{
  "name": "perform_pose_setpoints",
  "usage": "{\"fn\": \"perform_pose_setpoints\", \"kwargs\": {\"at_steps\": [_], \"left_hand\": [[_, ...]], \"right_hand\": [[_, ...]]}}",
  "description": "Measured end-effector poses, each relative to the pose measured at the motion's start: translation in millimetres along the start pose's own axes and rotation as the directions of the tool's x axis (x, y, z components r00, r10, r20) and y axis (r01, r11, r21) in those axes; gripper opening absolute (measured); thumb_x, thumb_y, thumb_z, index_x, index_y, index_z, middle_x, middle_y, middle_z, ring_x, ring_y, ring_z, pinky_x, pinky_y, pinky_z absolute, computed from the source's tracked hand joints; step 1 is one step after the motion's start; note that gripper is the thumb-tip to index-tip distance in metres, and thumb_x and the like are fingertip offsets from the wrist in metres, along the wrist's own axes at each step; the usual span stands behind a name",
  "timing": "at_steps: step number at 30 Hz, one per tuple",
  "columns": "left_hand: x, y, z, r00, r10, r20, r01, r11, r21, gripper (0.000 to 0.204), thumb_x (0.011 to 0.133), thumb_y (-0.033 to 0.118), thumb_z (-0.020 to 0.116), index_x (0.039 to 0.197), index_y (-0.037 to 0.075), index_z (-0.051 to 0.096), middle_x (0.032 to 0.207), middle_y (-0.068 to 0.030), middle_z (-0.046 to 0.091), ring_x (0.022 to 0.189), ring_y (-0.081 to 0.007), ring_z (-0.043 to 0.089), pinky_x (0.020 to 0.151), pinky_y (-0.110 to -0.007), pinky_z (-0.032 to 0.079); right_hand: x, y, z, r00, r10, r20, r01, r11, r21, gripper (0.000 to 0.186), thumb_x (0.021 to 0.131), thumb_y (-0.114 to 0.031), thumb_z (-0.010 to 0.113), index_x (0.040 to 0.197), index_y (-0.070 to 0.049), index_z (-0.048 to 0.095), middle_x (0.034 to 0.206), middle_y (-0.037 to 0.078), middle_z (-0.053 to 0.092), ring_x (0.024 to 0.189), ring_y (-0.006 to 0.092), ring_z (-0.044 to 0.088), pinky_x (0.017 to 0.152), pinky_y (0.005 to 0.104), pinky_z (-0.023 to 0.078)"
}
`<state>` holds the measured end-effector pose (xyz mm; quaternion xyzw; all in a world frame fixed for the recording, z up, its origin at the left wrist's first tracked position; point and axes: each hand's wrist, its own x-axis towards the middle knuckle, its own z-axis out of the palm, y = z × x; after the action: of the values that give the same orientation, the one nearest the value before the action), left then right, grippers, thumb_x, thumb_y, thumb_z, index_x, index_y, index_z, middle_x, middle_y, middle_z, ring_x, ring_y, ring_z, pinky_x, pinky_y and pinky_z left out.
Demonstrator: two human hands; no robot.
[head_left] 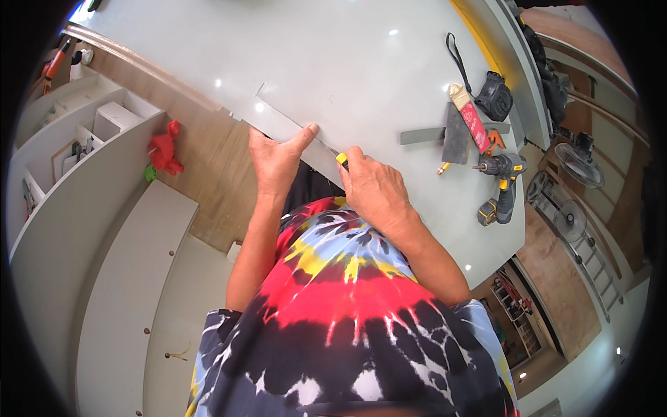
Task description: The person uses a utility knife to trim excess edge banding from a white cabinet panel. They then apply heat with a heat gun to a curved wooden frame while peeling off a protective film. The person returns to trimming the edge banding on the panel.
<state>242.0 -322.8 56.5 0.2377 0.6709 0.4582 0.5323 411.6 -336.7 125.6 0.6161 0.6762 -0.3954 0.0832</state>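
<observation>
My left hand (274,164) is closed on the near edge of a narrow white strip (267,115), thumb on top and fingers below, mostly hidden. Whether this strip is loose or part of the big white panel (361,76) cannot be told. In my right hand (376,190) is a tool with a yellow and black handle (342,160); my fingers are wrapped round it. Its thin metal shaft (324,146) points up-left along the strip, close to my left thumb. The kind of tip is not clear.
To the right on the panel lie a cordless drill (501,177), a black tape measure (495,96), a red and cream packet (470,118), a dark grey block (456,134), a grey strip (420,136) and an orange clamp (495,142). White shelving (104,167) stands left; a fan (579,163) right.
</observation>
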Motion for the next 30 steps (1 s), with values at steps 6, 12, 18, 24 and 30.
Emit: {"fn": "perform_pose_setpoints", "kwargs": {"at_steps": [6,12,18,24,30], "left_hand": [[0,2,-1,1.000,0.000,0.017,0.000,1.000,0.011,0.060,0.078,0.000,0.087,0.130,-0.002,0.054,0.116,-0.0109,0.069,0.101,-0.0178,0.069,0.087,-0.033,0.058],[0,1,0,1.000,-0.019,0.010,0.019,1.000,0.022,0.063,0.078,0.000,0.087,0.131,-0.003,0.053,0.116,-0.0112,0.069,0.101,-0.0187,0.069,0.087,-0.033,0.059],[0,-2,-1,1.000,0.005,0.013,-0.005,1.000,0.015,0.064,0.078,0.001,0.087,0.132,-0.003,0.053,0.117,-0.0118,0.068,0.103,-0.0191,0.069,0.088,-0.033,0.058],[1,0,-2,0.999,-0.026,0.022,0.025,1.000,0.010,0.065,0.078,0.001,0.087,0.133,-0.003,0.052,0.119,-0.0122,0.068,0.105,-0.0197,0.068,0.090,-0.034,0.057],[0,1,-2,1.000,0.012,0.004,-0.012,0.996,0.093,0.068,0.078,0.001,0.086,0.135,-0.003,0.050,0.121,-0.0133,0.066,0.109,-0.0208,0.067,0.094,-0.035,0.056]], "right_hand": [[6,0,-11,1.000,0.006,0.014,-0.006,0.999,0.043,0.025,0.104,-0.025,0.062,0.101,-0.001,0.053,0.077,0.024,0.070,0.077,0.0483,0.069,0.070,0.0567,0.055],[6,-2,-14,0.996,0.012,0.087,-0.012,1.000,0.001,0.024,0.102,-0.023,0.064,0.103,-0.001,0.055,0.083,0.024,0.072,0.080,0.0460,0.072,0.071,0.0545,0.057],[3,-4,-10,0.999,-0.001,0.052,0.003,0.999,-0.038,0.025,0.103,-0.024,0.063,0.101,-0.001,0.054,0.079,0.024,0.070,0.078,0.0455,0.071,0.070,0.0547,0.056],[3,-7,-6,0.998,-0.032,0.050,0.040,0.985,-0.166,0.016,0.101,-0.016,0.061,0.098,-0.002,0.055,0.079,0.020,0.072,0.076,0.0391,0.074,0.068,0.0494,0.060],[7,-11,-7,0.995,-0.029,0.091,0.044,0.985,-0.169,0.010,0.098,-0.010,0.059,0.097,0.000,0.056,0.078,0.021,0.072,0.076,0.0389,0.075,0.068,0.0488,0.060]]}}
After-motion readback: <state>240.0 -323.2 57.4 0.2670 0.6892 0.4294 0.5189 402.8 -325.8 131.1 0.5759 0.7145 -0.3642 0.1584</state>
